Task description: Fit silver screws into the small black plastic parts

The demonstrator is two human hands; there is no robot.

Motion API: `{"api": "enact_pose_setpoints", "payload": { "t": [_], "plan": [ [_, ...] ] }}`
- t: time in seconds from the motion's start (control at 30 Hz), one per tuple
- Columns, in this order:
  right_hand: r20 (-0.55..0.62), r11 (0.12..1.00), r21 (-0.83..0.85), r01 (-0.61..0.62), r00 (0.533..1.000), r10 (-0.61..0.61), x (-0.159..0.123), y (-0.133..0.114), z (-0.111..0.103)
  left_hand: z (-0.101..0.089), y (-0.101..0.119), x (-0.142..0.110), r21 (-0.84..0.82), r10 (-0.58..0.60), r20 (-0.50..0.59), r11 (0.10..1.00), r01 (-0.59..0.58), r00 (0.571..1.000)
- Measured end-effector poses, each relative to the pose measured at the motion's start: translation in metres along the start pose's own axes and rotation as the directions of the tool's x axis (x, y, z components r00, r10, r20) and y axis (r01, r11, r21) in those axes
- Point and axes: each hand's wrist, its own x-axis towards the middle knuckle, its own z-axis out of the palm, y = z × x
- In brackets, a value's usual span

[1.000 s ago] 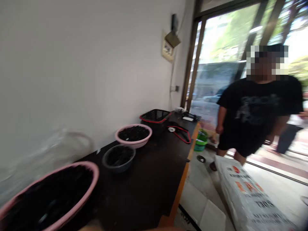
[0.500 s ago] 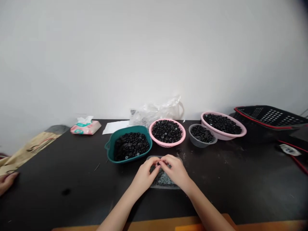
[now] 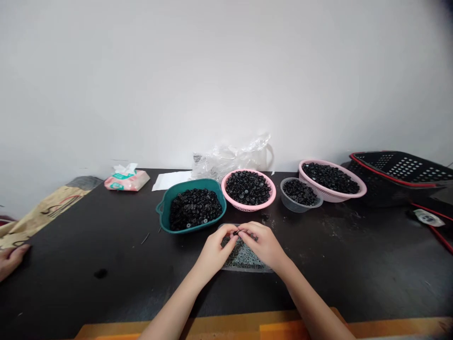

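My left hand (image 3: 212,250) and my right hand (image 3: 267,245) meet fingertip to fingertip over a clear shallow tray (image 3: 247,270). Pinched between the fingers of both is a small round black part (image 3: 236,233), partly covered by the fingertips. Beneath them the tray holds a heap of thin silvery screws (image 3: 244,256). Just beyond the hands stand a teal basin (image 3: 163,219) and a pink basket (image 3: 244,207), each full of small black round pieces.
A clear bowl (image 3: 293,206) and a larger pink basket (image 3: 334,197), both with black pieces, stand back right beside a black perforated basket (image 3: 406,165). Plastic bags (image 3: 230,160) and a tissue pack (image 3: 127,181) lie at the back. Another person's hand (image 3: 12,259) rests at far left.
The view has tilted down slightly. My hands stay together over the tray, fingers shifted a little, with the black part and more of the screws now showing.
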Motion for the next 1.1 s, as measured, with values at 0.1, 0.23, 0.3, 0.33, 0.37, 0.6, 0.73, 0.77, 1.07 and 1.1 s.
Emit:
{"api": "enact_pose_setpoints", "payload": {
  "t": [0.1, 0.23, 0.3, 0.33, 0.37, 0.6, 0.73, 0.77, 1.07, 1.1],
  "plan": [
    [-0.023, 0.994, -0.099, -0.043, 0.999, 0.041, 0.009, 0.005, -0.014, -0.001, -0.002, -0.001, -0.095, -0.041, -0.04, 0.995, 0.038, 0.998],
    [-0.073, 0.959, -0.268, -0.092, 0.995, 0.075, 0.043, 0.025, -0.032, -0.002, 0.003, -0.001, -0.287, -0.087, -0.071, 0.956, 0.063, 0.994],
    [-0.058, 0.937, -0.336, -0.1, 0.995, 0.085, 0.066, 0.034, -0.034, -0.003, 0.004, 0.001, -0.37, -0.105, -0.086, 0.927, 0.066, 0.991],
    [-0.041, 0.924, -0.369, -0.097, 0.995, 0.088, 0.077, 0.037, -0.034, -0.003, 0.004, 0.002, -0.404, -0.113, -0.093, 0.912, 0.067, 0.989],
    [-0.021, 0.913, -0.399, -0.091, 0.996, 0.09, 0.087, 0.039, -0.032, -0.003, 0.004, 0.003, -0.432, -0.122, -0.098, 0.899, 0.068, 0.988],
    [0.013, 0.893, -0.438, -0.105, 0.992, 0.123, 0.121, 0.04, -0.02, -0.003, -0.001, 0.005, -0.49, -0.152, -0.109, 0.868, 0.08, 0.982],
    [-0.047, 0.946, -0.287, -0.15, 0.989, 0.143, 0.11, 0.034, -0.024, -0.003, 0.003, 0.002, -0.468, -0.149, -0.103, 0.88, 0.084, 0.984],
    [-0.056, 0.959, -0.231, -0.161, 0.987, 0.152, 0.103, 0.031, -0.024, -0.003, 0.004, 0.001, -0.458, -0.143, -0.103, 0.885, 0.081, 0.984],
    [0.147, 0.69, 0.599, -0.406, 0.903, 0.404, 0.009, 0.004, -0.007, 0.0, 0.015, -0.007, -0.038, 0.071, -0.133, 0.996, -0.076, 0.989],
    [0.18, 0.639, 0.636, -0.433, 0.888, 0.422, 0.004, 0.004, -0.007, 0.0, 0.016, -0.007, 0.014, 0.112, -0.13, 0.994, -0.111, 0.985]
  ]
}}
